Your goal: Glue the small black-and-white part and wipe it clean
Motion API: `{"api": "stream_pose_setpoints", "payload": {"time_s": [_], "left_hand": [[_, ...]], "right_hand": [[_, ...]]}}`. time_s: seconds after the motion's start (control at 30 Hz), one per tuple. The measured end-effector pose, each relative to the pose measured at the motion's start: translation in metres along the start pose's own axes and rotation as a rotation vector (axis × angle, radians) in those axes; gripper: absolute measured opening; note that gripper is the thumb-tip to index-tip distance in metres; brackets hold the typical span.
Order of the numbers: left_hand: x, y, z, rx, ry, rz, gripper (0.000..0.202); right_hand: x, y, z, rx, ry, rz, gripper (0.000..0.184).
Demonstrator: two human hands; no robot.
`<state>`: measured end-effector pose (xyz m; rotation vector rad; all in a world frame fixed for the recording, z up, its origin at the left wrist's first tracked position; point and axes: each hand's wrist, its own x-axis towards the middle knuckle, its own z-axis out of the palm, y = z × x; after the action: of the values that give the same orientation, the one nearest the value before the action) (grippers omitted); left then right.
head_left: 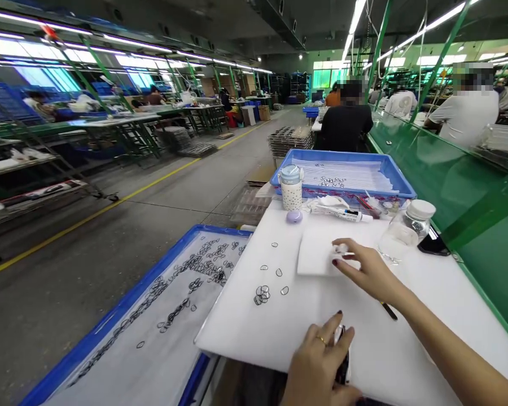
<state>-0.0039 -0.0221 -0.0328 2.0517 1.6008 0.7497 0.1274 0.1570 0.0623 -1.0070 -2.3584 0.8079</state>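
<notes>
My left hand (pixel 317 361), with a ring on one finger, is at the near edge of the white foam-like work surface (pixel 245 332). Its fingers curl around a dark, glossy object (pixel 344 363), mostly hidden by the hand. Over a white pad (pixel 315 256), my right hand (pixel 370 270) holds a small whitish wad (pixel 341 248) between thumb and fingers. To the left lie several thin black-edged loops (pixel 279 272), with a small cluster of loops (pixel 261 295) nearer me. A slim dark tool (pixel 389 311) lies partly under my right forearm.
A blue tray (pixel 127 299) of many loops stands lower left. Behind the pad are a tumbler (pixel 291 189), a purple case (pixel 294 217), a white tube (pixel 351 215) and another blue tray (pixel 400 169). A clear jar (pixel 406 228) and phone (pixel 434 243) sit right. People sit beyond.
</notes>
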Motion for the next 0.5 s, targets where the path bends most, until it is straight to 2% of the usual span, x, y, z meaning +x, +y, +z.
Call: {"api": "stream_pose_setpoints", "payload": {"time_s": [0.07,0.1,0.17,0.23,0.3,0.37,0.43,0.5], "left_hand": [[0.009,0.001,-0.026,-0.078,-0.160,0.055,0.086],[0.013,0.001,-0.037,-0.113,-0.194,0.067,0.080],[0.017,-0.001,-0.049,-0.153,-0.183,0.093,0.073],[0.020,-0.003,-0.047,-0.177,-0.100,0.110,0.071],[0.021,-0.001,-0.038,-0.203,0.018,0.111,0.070],[0.023,0.004,-0.028,-0.225,0.138,0.088,0.066],[0.028,0.010,-0.023,-0.238,0.238,0.028,0.052],[0.034,0.014,-0.021,-0.270,0.303,-0.043,0.039]], "right_hand": [[0.016,-0.002,0.001,-0.083,-0.150,-0.004,0.028],[0.022,-0.002,0.001,-0.119,-0.179,0.002,0.030],[0.031,-0.001,-0.001,-0.106,-0.192,0.018,0.036],[0.032,-0.001,-0.004,0.028,-0.177,0.027,0.041],[0.022,-0.005,-0.006,0.266,-0.080,0.008,0.041],[0.003,-0.016,-0.006,0.534,0.084,-0.040,0.031],[-0.020,-0.031,-0.005,0.762,0.228,-0.081,0.023],[-0.040,-0.046,-0.003,0.941,0.276,-0.049,0.015]]}}
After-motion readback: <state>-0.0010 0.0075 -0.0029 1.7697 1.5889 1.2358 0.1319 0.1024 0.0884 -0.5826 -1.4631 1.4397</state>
